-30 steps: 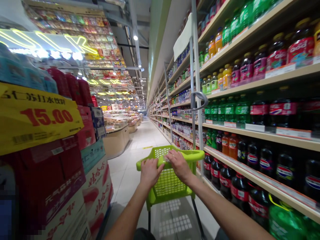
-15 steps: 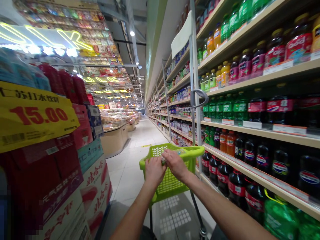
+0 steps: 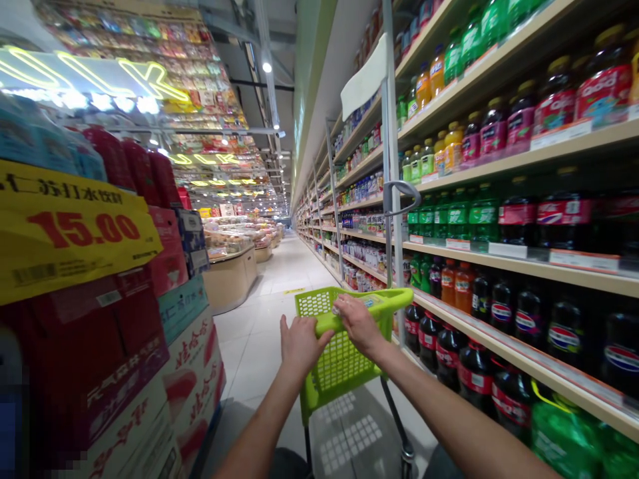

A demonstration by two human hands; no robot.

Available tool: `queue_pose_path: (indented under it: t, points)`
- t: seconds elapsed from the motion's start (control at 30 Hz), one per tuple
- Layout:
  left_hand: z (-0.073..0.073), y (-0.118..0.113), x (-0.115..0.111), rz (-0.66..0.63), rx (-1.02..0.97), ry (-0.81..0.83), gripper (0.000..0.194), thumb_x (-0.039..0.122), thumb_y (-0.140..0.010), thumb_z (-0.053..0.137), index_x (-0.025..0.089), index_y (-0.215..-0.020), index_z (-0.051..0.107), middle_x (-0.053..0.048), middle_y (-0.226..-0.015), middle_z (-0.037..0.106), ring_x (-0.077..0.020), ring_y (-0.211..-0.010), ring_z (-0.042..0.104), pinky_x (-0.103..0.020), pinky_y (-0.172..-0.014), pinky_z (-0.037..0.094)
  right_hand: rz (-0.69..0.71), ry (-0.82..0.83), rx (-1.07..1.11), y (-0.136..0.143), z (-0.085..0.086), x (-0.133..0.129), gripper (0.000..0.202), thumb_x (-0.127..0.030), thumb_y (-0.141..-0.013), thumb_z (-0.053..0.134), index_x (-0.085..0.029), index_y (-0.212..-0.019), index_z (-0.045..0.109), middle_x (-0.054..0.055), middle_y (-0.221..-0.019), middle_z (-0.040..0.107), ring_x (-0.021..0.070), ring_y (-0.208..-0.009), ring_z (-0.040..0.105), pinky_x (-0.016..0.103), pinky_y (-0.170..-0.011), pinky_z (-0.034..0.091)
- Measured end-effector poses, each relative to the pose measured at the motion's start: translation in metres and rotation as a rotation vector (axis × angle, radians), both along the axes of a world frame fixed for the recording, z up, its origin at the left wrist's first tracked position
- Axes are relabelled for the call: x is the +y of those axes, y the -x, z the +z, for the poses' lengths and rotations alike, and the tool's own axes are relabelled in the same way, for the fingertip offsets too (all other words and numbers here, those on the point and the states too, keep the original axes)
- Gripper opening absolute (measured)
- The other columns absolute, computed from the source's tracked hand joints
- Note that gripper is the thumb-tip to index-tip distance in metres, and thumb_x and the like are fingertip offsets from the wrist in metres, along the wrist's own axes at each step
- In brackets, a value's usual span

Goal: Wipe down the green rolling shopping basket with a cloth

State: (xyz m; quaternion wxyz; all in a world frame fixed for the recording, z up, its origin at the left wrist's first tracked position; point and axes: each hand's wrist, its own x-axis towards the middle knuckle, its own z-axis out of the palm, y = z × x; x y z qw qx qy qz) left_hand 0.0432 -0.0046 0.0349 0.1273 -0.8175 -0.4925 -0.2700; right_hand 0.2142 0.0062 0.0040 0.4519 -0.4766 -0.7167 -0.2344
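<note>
A lime-green plastic shopping cart with a perforated basket stands right in front of me. My left hand is over the left corner of its handle, fingers bent over the bar and thumb stretched to the right. Just beside it, my right hand curls round the same handle from above. A small pale, shiny spot shows at the right hand's fingers; I cannot make out what it is. The left fingertips are hidden behind the bar.
Shelves of soda bottles line the right side. A metal post with a grey ring stands by them. Stacked drink cartons with a yellow price sign rise at left. Rounded display counters border the tiled aisle.
My left hand has moved apart from my right hand, leftward onto the handle's corner. The right hand and the cart have shifted slightly right in view.
</note>
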Motion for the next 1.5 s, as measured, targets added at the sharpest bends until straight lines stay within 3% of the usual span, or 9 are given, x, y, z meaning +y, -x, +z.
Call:
queue_pose_path:
  t: [0.17, 0.33, 0.43, 0.67, 0.77, 0.9, 1.03, 1.2, 1.5]
  points:
    - [-0.002, -0.021, -0.023, -0.072, -0.025, -0.038, 0.034, 0.048, -0.078, 0.046, 0.018, -0.084, 0.060, -0.007, -0.087, 0.065, -0.0242, -0.091, 0.055, -0.050, -0.102, 0.016, -0.126, 0.026, 0.128, -0.040, 0.002, 0.001, 0.034, -0.017, -0.082, 0.037, -0.018, -0.109, 0.058, 0.011, -0.114, 0.059, 0.0242, -0.107, 0.052, 0.047, -0.092, 0.038]
    - [-0.009, -0.019, -0.014, -0.305, -0.151, 0.200, 0.045, 0.045, -0.075, 0.051, 0.022, -0.114, 0.050, -0.006, -0.116, 0.058, -0.0221, -0.109, 0.049, -0.044, -0.103, 0.021, -0.180, 0.038, 0.223, -0.090, 0.011, 0.003, 0.035, -0.019, -0.080, 0.035, -0.015, -0.104, 0.060, 0.012, -0.105, 0.062, 0.0235, -0.100, 0.056, 0.044, -0.088, 0.044]
    - [-0.018, -0.019, -0.003, -0.310, -0.195, 0.308, 0.050, 0.046, -0.075, 0.050, 0.021, -0.119, 0.047, -0.006, -0.126, 0.050, -0.0229, -0.118, 0.041, -0.042, -0.101, 0.025, -0.144, 0.041, 0.204, -0.084, 0.014, -0.008, 0.033, -0.021, -0.081, 0.035, -0.016, -0.101, 0.061, 0.009, -0.101, 0.065, 0.0214, -0.095, 0.059, 0.040, -0.085, 0.046]
    - [-0.026, -0.051, -0.011, -0.318, -0.183, 0.273, 0.054, 0.039, -0.072, 0.053, 0.020, -0.122, 0.044, -0.006, -0.127, 0.049, -0.0231, -0.118, 0.039, -0.039, -0.101, 0.026, 0.073, 0.113, 0.078, -0.040, 0.009, -0.049, 0.033, -0.020, -0.082, 0.036, -0.019, -0.106, 0.058, 0.007, -0.104, 0.063, 0.0176, -0.096, 0.057, 0.034, -0.086, 0.046]
    - [-0.029, -0.049, -0.006, -0.371, -0.154, 0.295, 0.055, 0.033, -0.071, 0.053, 0.022, -0.124, 0.042, -0.004, -0.130, 0.047, -0.0210, -0.121, 0.037, -0.038, -0.104, 0.022, -0.038, 0.110, 0.147, -0.065, 0.008, -0.049, 0.033, -0.022, -0.082, 0.036, -0.018, -0.104, 0.059, 0.008, -0.103, 0.064, 0.0195, -0.096, 0.058, 0.036, -0.086, 0.046]
    - [-0.041, -0.046, 0.009, -0.209, -0.128, 0.455, 0.067, 0.025, -0.067, 0.056, 0.019, -0.130, 0.034, -0.007, -0.138, 0.036, -0.0219, -0.128, 0.028, -0.040, -0.106, 0.018, -0.208, 0.111, 0.173, -0.092, 0.013, -0.047, 0.033, -0.021, -0.082, 0.035, -0.017, -0.103, 0.060, 0.008, -0.102, 0.064, 0.0202, -0.095, 0.058, 0.036, -0.084, 0.046]
    - [-0.053, -0.057, 0.011, -0.151, -0.107, 0.504, 0.079, 0.024, -0.065, 0.059, 0.016, -0.134, 0.024, -0.008, -0.145, 0.021, -0.0227, -0.134, 0.012, -0.038, -0.107, 0.016, -0.342, 0.147, -0.039, -0.059, 0.015, -0.054, 0.030, -0.014, -0.080, 0.040, -0.020, -0.101, 0.060, 0.007, -0.101, 0.064, 0.0207, -0.095, 0.056, 0.037, -0.086, 0.041]
    - [-0.055, -0.061, 0.010, -0.204, -0.045, 0.500, 0.077, 0.021, -0.065, 0.058, 0.016, -0.134, 0.024, -0.008, -0.145, 0.021, -0.0204, -0.134, 0.013, -0.037, -0.108, 0.015, -0.337, 0.074, -0.297, -0.012, -0.004, -0.048, 0.037, -0.008, -0.080, 0.043, -0.021, -0.113, 0.055, 0.007, -0.103, 0.064, 0.0193, -0.097, 0.056, 0.035, -0.087, 0.039]
    - [-0.057, -0.055, 0.010, -0.176, -0.034, 0.555, 0.081, 0.019, -0.065, 0.057, 0.023, -0.136, 0.018, -0.008, -0.147, 0.013, -0.0249, -0.134, 0.009, -0.055, -0.103, 0.019, -0.460, -0.050, -0.078, -0.072, -0.004, -0.043, 0.038, -0.005, -0.078, 0.041, -0.019, -0.110, 0.056, 0.013, -0.115, 0.058, 0.0270, -0.113, 0.048, 0.050, -0.096, 0.031]
